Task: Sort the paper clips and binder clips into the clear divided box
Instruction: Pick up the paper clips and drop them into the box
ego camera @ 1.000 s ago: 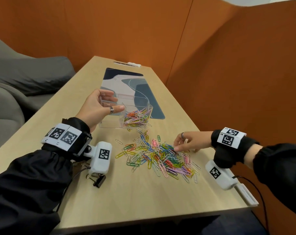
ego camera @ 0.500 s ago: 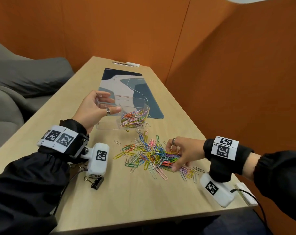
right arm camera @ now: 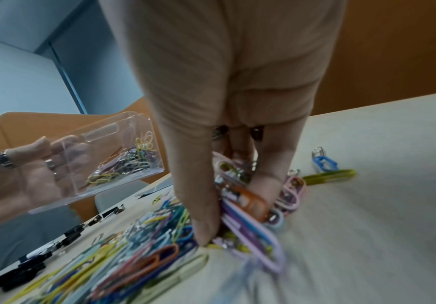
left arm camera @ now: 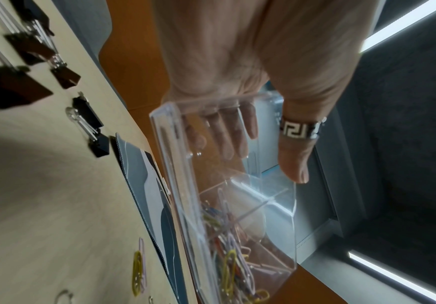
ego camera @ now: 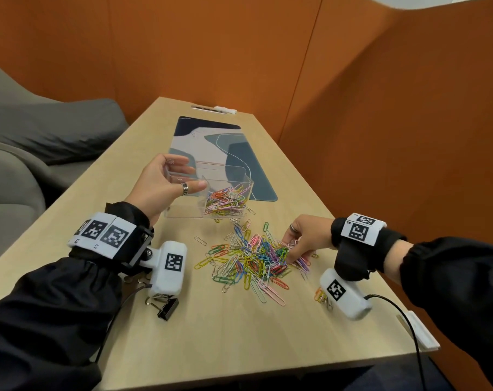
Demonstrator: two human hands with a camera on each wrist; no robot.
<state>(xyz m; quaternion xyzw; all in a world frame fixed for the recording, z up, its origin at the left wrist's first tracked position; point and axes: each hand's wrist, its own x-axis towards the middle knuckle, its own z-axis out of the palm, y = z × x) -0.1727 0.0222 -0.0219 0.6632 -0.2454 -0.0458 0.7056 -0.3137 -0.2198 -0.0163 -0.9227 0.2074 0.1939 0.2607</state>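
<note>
My left hand (ego camera: 166, 184) grips the clear divided box (ego camera: 228, 184) by its left end, thumb over the near wall, fingers on the far side, and holds it tilted above the table. Coloured paper clips (ego camera: 227, 203) fill its right compartment (left arm camera: 235, 265); the left one is bare. A loose heap of paper clips (ego camera: 251, 258) lies on the table in front. My right hand (ego camera: 301, 244) curls down into the heap's right edge and pinches a bunch of clips (right arm camera: 240, 207) between thumb and fingers. Black binder clips (left arm camera: 89, 123) lie at the left; one binder clip (ego camera: 168, 308) shows under my left wrist.
A patterned blue and white mat (ego camera: 211, 145) lies beyond the box. A white strip (ego camera: 417, 331) sits at the table's (ego camera: 239, 348) right front corner, with a cable (ego camera: 403, 311) trailing from my right wrist. Orange walls close the right and far sides; grey seating (ego camera: 28, 153) stands left.
My right hand has slid from the heap's far right edge down into the clips and its fingers have curled round a bunch. The left hand keeps the box tilted in much the same place.
</note>
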